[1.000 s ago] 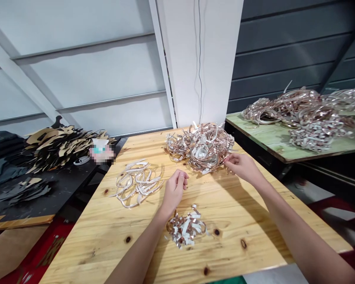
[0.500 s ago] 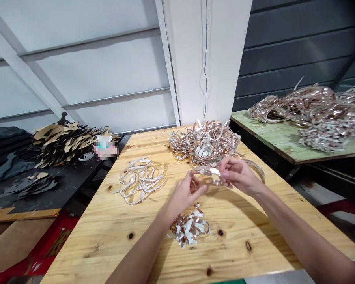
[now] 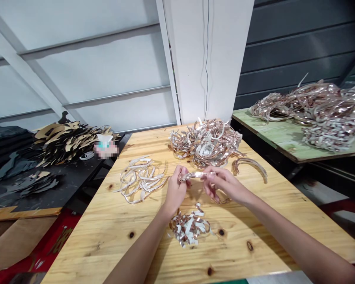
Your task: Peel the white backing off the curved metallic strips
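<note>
Both my hands hold one shiny rose-gold curved strip [image 3: 197, 174] above the wooden table [image 3: 136, 236]. My left hand [image 3: 175, 190] pinches its left end, my right hand [image 3: 221, 184] pinches its right end. Behind them lies a big tangled heap of the same metallic strips [image 3: 205, 142]. A flatter spread of pale curved strips [image 3: 140, 179] lies to the left of my left hand. A small pile of short scraps [image 3: 189, 227] sits just below my hands. One loose curved strip [image 3: 250, 165] lies to the right of the heap.
A white pillar [image 3: 207, 59] stands behind the table. A green-topped table [image 3: 284, 138] at the right carries more metallic strips [image 3: 313, 108]. A dark bench [image 3: 32, 189] at the left holds tan and black cut pieces [image 3: 62, 144]. Red floor shows below left.
My right hand pulled a strip out of the big heap and brought it toward me. My left hand rose and took its other end. A loose strip now lies right of the heap.
</note>
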A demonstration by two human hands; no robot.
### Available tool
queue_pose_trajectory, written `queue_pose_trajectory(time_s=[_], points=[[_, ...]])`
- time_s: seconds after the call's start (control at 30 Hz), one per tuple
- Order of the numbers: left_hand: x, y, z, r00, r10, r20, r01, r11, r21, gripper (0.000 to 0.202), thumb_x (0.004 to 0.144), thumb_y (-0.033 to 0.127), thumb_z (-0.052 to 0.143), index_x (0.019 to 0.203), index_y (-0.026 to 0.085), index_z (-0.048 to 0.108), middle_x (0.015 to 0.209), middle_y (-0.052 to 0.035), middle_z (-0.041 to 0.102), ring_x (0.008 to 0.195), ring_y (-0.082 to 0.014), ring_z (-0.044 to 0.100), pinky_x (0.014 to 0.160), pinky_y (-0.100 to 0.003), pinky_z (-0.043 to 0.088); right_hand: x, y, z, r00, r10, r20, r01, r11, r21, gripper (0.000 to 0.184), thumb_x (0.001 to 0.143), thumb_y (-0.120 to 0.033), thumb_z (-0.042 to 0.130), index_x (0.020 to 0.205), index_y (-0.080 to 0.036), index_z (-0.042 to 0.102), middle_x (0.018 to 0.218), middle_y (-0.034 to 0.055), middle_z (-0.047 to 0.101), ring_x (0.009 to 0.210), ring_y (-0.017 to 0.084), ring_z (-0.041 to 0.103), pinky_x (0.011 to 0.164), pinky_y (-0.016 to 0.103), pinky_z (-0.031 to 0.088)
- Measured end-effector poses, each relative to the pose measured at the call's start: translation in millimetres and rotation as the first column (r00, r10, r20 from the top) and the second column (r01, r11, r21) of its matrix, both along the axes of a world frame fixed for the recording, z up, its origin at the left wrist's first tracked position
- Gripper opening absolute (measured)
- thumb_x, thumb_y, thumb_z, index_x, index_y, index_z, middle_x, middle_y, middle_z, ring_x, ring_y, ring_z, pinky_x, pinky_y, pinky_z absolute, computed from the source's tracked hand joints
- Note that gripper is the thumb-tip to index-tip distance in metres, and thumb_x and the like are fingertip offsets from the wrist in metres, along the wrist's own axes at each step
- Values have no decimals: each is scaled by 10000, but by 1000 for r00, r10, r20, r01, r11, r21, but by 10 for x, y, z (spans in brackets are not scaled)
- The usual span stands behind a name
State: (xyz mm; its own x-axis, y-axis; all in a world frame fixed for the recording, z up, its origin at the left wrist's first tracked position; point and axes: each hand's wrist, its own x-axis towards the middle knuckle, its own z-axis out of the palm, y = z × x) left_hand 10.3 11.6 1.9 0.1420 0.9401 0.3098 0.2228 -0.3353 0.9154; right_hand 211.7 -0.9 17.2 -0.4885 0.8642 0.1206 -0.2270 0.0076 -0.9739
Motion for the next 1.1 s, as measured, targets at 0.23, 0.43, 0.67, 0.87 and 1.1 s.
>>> queue_pose_trajectory(time_s=[0.23, 0.43, 0.67, 0.87, 1.1], points=[[61, -10, -40, 991, -124, 41, 127, 987, -98, 248, 1027, 406, 419, 874, 217, 473, 638, 48, 543, 541, -112, 522, 560, -221, 423, 107, 63, -32, 893, -417, 169, 330, 862, 385, 377, 973, -454, 596, 1273, -226, 598, 954, 63, 708, 690, 185, 670, 515, 272, 517], [25, 18, -59, 979, -156, 128, 174, 975, -141, 323, 1016, 495, 444, 971, 194, 550, 568, 67, 463, 488, -102, 435, 510, -213, 372, 176, 62, -24, 771, -583, 256, 207, 610, 765, 238, 1009, -330, 557, 1160, -212, 698, 1060, 97, 752, 807, 202, 698, 624, 290, 524], [45, -33, 13, 920, -223, 324, 261, 962, -77, 511, 984, 588, 467, 1258, 166, 557, 582, 52, 524, 524, -117, 468, 563, -233, 408, 107, 95, -79, 831, -482, 277, 348, 840, 417, 375, 1032, -495, 486, 1004, -185, 694, 561, -24, 576, 440, 135, 498, 442, 249, 377], [125, -69, -25, 957, -274, 100, 286, 947, -148, 524, 979, 567, 503, 1271, 151, 631, 575, 42, 496, 535, -115, 447, 523, -230, 352, -84, -4, -105, 937, -172, 303, 30, 907, 420, 369, 1033, -437, 517, 864, -181, 721, 758, 36, 680, 649, 157, 598, 592, 262, 452], [173, -90, 53, 967, -204, 153, 232, 953, -193, 655, 961, 689, 424, 1200, 143, 695, 569, 0, 579, 510, -135, 492, 492, -244, 378, -82, -1, -129, 994, 5, 105, -7, 1000, 26, 301, 967, -430, 593, 1127, -210, 722, 717, 3, 654, 511, 132, 575, 420, 226, 446]])
